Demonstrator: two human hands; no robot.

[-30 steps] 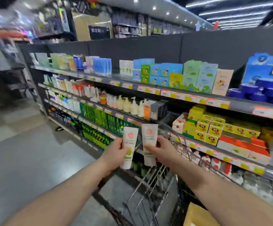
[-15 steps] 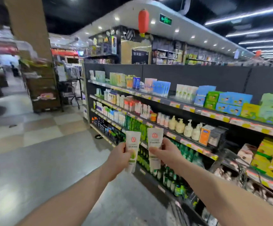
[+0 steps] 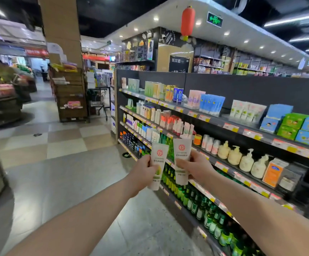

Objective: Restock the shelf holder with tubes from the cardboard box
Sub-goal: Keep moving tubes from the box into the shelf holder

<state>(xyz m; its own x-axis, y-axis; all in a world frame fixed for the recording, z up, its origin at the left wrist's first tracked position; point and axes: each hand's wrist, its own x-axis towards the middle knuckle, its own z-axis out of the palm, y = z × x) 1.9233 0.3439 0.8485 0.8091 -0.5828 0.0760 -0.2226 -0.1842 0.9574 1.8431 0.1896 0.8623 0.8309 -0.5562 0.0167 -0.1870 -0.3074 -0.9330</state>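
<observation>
Tubes: left hand clamps one white tube, right hand another; carried crimp-up beside crowded shelves, either could slip or knock bottles.

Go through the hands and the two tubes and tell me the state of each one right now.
Left hand: closed around the left tube.
Right hand: closed around the right tube.
Left tube: held upright, cap end down.
Right tube: held upright, beside the left one.

Left of the shelf unit you have open aisle floor; its tiers look packed, pump bottles crowding the tier nearest your hands.
</observation>
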